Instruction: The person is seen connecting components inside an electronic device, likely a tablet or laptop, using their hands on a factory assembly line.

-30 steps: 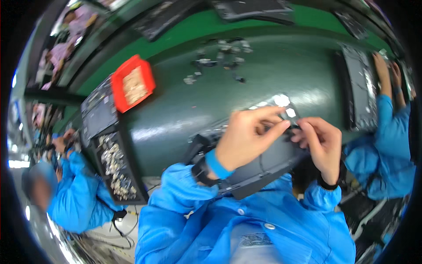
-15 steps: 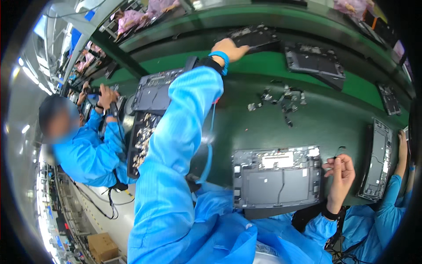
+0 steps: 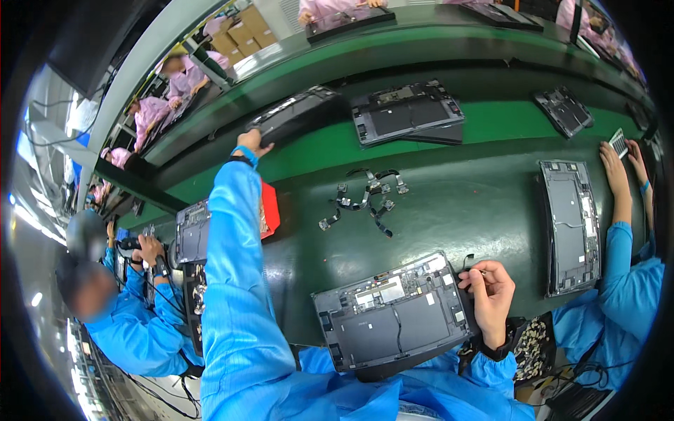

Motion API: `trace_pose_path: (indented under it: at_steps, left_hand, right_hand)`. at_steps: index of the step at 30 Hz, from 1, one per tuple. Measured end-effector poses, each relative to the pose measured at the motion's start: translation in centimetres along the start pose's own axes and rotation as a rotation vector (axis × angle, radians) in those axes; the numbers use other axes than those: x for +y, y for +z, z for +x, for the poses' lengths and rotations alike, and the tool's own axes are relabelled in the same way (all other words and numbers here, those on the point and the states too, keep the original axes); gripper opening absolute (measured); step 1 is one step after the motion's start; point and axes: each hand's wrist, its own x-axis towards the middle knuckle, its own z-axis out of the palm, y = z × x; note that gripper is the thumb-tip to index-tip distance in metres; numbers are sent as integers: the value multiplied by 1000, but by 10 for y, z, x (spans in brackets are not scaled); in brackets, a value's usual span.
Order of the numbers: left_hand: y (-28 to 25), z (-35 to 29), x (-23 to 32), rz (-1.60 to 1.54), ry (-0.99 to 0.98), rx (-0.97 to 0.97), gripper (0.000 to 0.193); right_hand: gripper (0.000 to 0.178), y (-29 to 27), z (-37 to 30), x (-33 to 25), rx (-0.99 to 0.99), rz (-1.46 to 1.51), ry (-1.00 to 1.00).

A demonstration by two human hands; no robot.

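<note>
nearest the body, an opened dark device lies slightly askew on the dark green surface, its batteries and circuit board showing. just beside its right edge is the right hand, its grip pinched between thumb and fingertips on a small dark cable whose end sticks up. to the right and low down sits a heap of small parts. farther in, a loose cluster of ribbon cables is spread on the surface, well apart from both hands. a red bin shows partly behind the outstretched left sleeve, and a slim opened unit stands lengthwise at the right, near a co-worker's hands. farther still, the left hand is at the near left end of a tilted dark unit; i cannot tell whether its grip is closed on it. right of that, a stacked pair of units rests on the bright green strip. beyond, people in pink sit at work.
</note>
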Motion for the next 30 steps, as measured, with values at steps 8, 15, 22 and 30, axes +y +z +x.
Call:
trace_pose_path:
  at_steps: [8, 15, 22, 30]
  left_hand:
    - [36, -144, 82, 326, 524, -300, 37]
    - [218, -357, -62, 329, 383, -1150, 30]
    - [308, -394, -175, 575, 614, -1410, 50]
    - [202, -477, -120, 436, 780, -1410, 32]
  right_hand:
    - [8, -12, -19, -13, 66, 177, -97]
    - [12, -43, -62, -44, 137, 300, -209]
    - [12, -67, -109, -60, 298, 173, -258]
    - [11, -50, -70, -73, 461, -11, -299]
